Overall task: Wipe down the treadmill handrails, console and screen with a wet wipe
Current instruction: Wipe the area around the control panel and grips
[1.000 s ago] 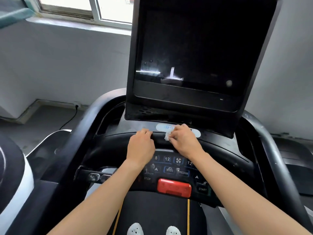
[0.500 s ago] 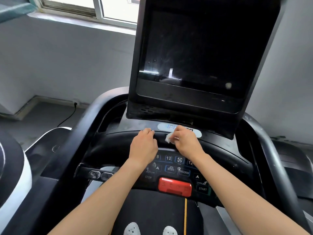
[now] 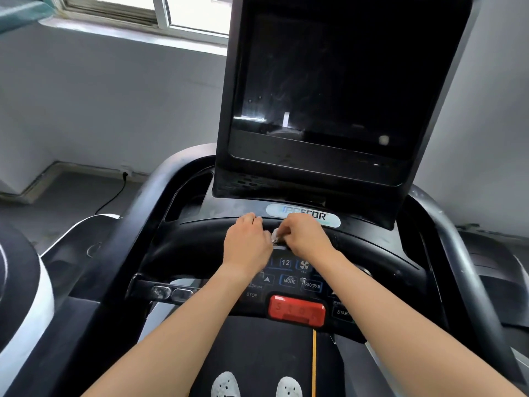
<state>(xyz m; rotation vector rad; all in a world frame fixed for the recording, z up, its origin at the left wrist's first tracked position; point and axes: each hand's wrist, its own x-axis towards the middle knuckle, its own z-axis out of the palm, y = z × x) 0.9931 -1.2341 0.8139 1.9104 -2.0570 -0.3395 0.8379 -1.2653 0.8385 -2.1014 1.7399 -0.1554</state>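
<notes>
I stand on a black treadmill with a tall dark screen (image 3: 329, 90) above its console (image 3: 289, 279). A small crumpled white wet wipe (image 3: 275, 235) shows between my two hands at the front crossbar (image 3: 189, 239). My right hand (image 3: 307, 237) pinches the wipe and presses it against the bar, just below the brand badge (image 3: 303, 216). My left hand (image 3: 247, 243) lies right beside it with its fingers curled over the same bar. Both hands nearly touch. Most of the wipe is hidden under my right fingers.
The red stop button (image 3: 296, 309) and keypad sit below my wrists. Curved handrails run down the left (image 3: 134, 224) and right (image 3: 469, 282). Another machine (image 3: 20, 296) stands at the left. A power cable (image 3: 114, 196) lies on the floor by the wall under a window (image 3: 160, 12).
My right hand has slid left along the crossbar with the wipe, uncovering the brand badge, and now sits against my left hand. The left hand has stayed on the bar.
</notes>
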